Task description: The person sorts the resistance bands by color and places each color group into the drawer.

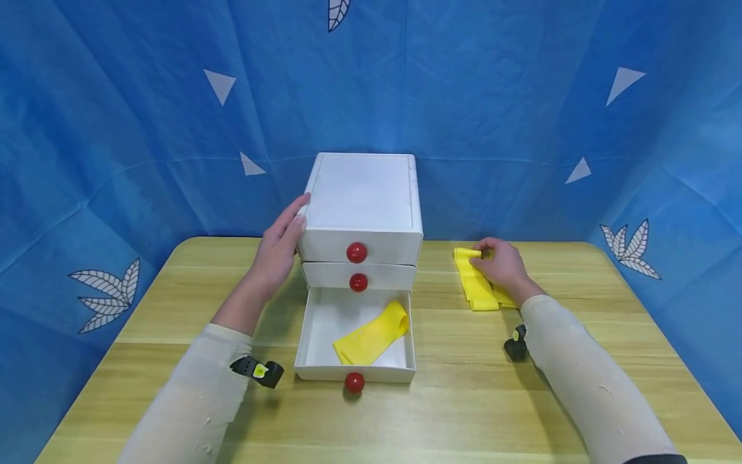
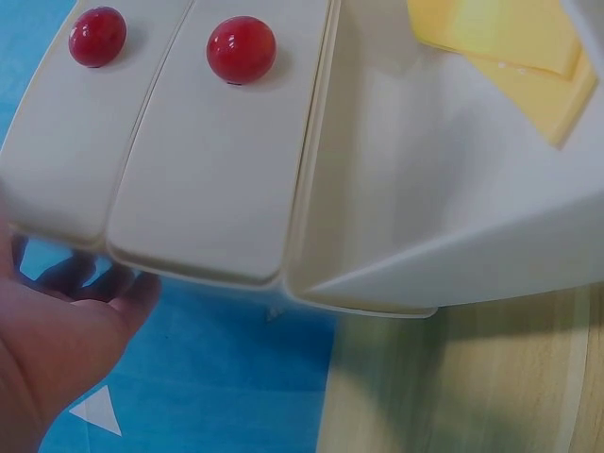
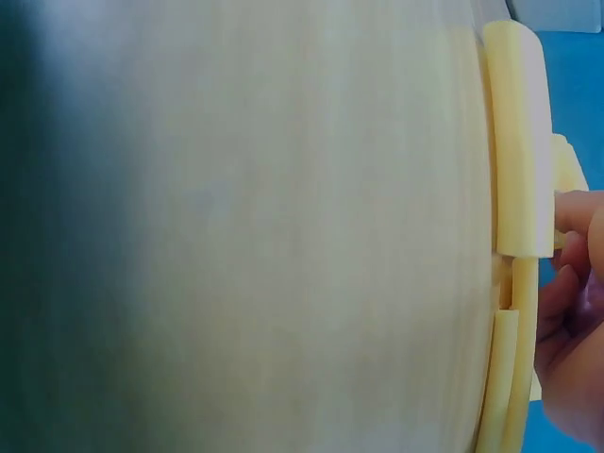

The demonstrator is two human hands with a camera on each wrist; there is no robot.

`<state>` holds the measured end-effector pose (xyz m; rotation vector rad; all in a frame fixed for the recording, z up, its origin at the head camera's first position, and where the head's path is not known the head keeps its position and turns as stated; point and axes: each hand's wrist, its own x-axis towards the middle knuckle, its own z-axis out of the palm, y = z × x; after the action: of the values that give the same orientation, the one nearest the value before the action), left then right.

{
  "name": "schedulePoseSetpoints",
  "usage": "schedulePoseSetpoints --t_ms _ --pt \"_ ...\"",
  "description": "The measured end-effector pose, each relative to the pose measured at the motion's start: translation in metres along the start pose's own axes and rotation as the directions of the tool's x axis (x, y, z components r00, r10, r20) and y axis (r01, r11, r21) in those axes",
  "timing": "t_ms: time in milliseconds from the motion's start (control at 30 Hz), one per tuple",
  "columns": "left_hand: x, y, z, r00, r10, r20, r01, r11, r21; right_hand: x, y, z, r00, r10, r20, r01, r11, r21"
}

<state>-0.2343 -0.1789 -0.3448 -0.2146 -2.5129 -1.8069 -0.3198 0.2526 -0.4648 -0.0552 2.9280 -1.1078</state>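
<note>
A white desktop drawer cabinet stands at mid-table, its lowest drawer pulled out and the two above pushed in. Inside that drawer lies a yellow folded band, one end curving up into a loop. My left hand rests against the cabinet's left side near the top, thumb at the front corner; the left wrist view has its fingers along the side wall. To the right, my right hand pinches one of the yellow folded bands on the table. Its fingertips are partly hidden behind the band.
Red round knobs stick out from the drawer fronts. The light wooden table runs under everything, and a blue patterned curtain hangs behind it and at both sides. A wrist camera hangs beside the right sleeve.
</note>
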Motion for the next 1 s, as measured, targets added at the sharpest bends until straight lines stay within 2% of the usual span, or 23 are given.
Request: schedulePoseSetpoints --t_ms 500,667,1000 --pt "0.001 -0.002 0.003 1.000 0.015 -0.003 -0.015 1.000 -0.007 -0.014 -0.011 -0.002 0.990 -0.017 -0.141 0.031 0.995 0.094" --pt "0.002 -0.004 0.003 1.000 0.027 0.001 -0.027 0.999 -0.026 -0.022 -0.016 -0.004 0.980 0.003 -0.200 0.021 0.993 0.119" --pt "0.000 -0.001 0.001 1.000 0.005 -0.002 -0.005 1.000 -0.021 -0.032 -0.035 -0.019 0.954 0.015 -0.301 0.040 0.984 0.175"
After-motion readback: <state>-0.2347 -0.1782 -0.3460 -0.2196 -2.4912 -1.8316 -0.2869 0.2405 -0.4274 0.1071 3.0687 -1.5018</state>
